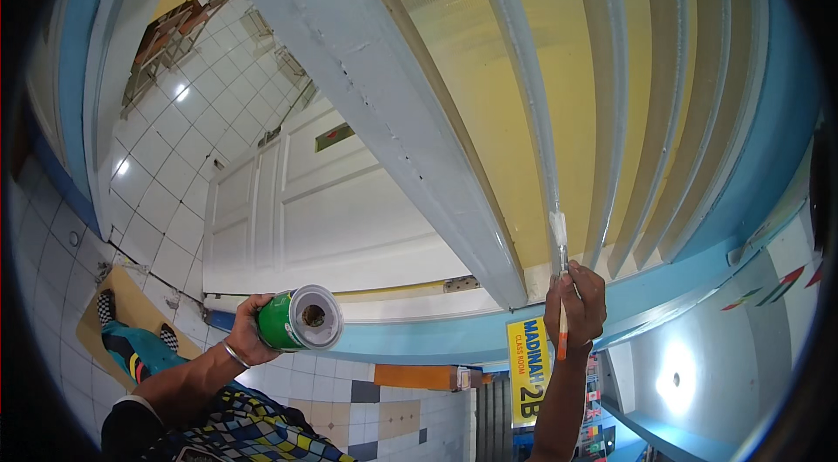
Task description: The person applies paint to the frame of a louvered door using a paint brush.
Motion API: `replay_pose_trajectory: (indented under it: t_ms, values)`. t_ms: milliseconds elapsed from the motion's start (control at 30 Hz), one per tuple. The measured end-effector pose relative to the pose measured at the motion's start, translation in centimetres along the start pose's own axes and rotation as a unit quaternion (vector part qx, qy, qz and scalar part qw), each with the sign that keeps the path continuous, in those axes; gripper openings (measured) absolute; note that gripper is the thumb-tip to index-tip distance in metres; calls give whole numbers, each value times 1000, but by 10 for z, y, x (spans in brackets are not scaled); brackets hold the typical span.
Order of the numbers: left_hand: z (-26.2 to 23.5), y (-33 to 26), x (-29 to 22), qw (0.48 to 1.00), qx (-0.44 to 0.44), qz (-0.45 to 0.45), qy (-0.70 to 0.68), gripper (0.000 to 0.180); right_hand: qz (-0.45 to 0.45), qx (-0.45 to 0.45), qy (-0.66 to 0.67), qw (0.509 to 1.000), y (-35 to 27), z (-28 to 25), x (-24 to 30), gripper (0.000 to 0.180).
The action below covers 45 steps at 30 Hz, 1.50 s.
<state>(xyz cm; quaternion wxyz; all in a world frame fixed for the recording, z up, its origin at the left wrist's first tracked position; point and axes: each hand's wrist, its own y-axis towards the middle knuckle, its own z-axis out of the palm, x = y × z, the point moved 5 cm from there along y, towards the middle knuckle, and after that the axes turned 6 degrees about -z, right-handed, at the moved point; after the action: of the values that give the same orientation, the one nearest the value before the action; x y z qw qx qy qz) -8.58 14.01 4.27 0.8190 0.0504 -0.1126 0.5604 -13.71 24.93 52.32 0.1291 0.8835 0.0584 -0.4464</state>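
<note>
Head view: right hand [574,303] grips orange-handled paintbrush [560,287] against white window bar [532,95]; left hand [253,328] clasps green metal paint tin [301,319]. Best: light, even strokes along bar.

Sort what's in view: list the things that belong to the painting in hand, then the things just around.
In use:
- paintbrush, held in the right hand, bristles on a pale window bar
- green paint tin, held in the left hand

Just around:
- white panelled door
- yellow sign
- tiled floor
- brown mat
</note>
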Motion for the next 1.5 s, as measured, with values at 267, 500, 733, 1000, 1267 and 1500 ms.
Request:
replay_pose_trajectory:
  t_ms: [267,500,733,1000,1267,1500]
  values:
    - [4,3,4,1000,1,-7,-7,45,36,44,13,998,-33,-10,-5,37]
    - [10,3,2,1000,-5,-17,-21,45,8,41,9,999,0,-16,4,30]
    - [7,2,0,1000,-5,-5,-28,42,-9,1,4,1000,49,2,6,32]
    - [-1,6,-5,1000,-17,-4,-26,43,-1,-38,10,999,52,-25,26,48]
    - [3,15,-2,999,8,-24,-35,46,19,-21,16,999,21,-3,12,48]
    - [4,8,1,999,-11,-27,-18,48,69,1,22,997,-24,-13,0,39]
